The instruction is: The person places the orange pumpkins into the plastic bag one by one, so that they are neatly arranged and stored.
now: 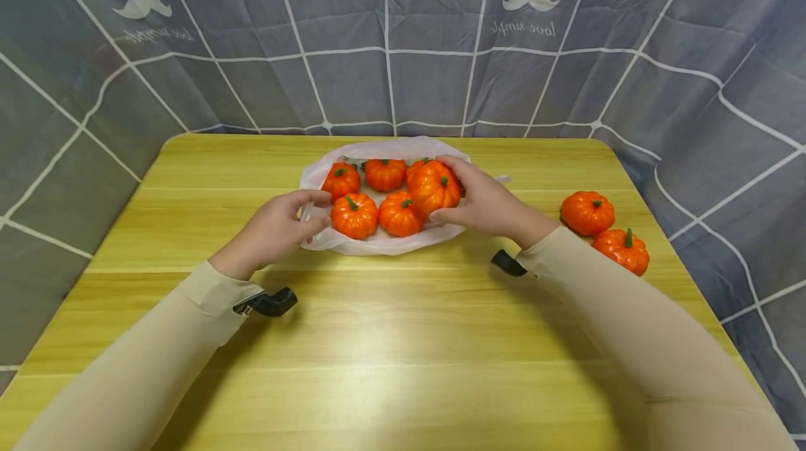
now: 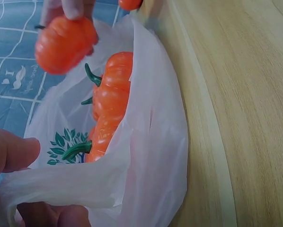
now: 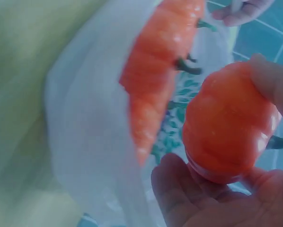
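A white plastic bag (image 1: 378, 248) with green leaf print lies open on the table, several small orange pumpkins (image 1: 355, 217) with green stems inside it. At its left rim my left hand (image 1: 267, 234) grips the bag; in the left wrist view a strip of the plastic (image 2: 61, 187) runs between thumb and fingers. Over the bag's right end, my right hand (image 1: 488, 203) holds another orange pumpkin (image 1: 434, 187), thumb on one side and fingers on the other. In the right wrist view this pumpkin (image 3: 231, 125) is beside the bag's opening, above the printed leaves.
Two more orange pumpkins, one farther back (image 1: 588, 213) and one nearer (image 1: 622, 250), sit on the right side of the wooden table (image 1: 378, 346). A grey curtain (image 1: 352, 24) with white lines hangs behind the table and along both sides.
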The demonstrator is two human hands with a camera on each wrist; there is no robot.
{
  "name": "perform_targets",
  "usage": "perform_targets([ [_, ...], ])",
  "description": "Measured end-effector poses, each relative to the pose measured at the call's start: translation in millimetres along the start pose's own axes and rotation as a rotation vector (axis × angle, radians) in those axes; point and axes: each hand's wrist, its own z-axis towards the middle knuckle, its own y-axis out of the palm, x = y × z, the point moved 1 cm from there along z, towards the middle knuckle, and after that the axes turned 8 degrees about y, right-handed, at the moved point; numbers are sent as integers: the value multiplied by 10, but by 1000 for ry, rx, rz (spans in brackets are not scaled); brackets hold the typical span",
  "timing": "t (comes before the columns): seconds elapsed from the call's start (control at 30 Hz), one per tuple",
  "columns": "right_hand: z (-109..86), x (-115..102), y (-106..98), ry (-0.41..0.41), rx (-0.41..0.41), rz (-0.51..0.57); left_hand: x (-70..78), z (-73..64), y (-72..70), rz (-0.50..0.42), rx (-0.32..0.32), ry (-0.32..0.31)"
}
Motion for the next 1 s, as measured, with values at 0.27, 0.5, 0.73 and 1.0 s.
perform_targets([
  [0.27, 79, 182, 69, 86, -13, -79, 13, 10, 11, 13, 3, 7],
  [0.5, 42, 224, 63, 166, -58, -246, 28, 12, 14, 10, 11, 8],
  [0.73, 30, 162, 38, 130, -50, -388, 33, 4, 11, 8, 12, 9],
  [1.0, 70, 114, 79, 193, -102, -562, -14, 16, 11, 2, 4, -5],
])
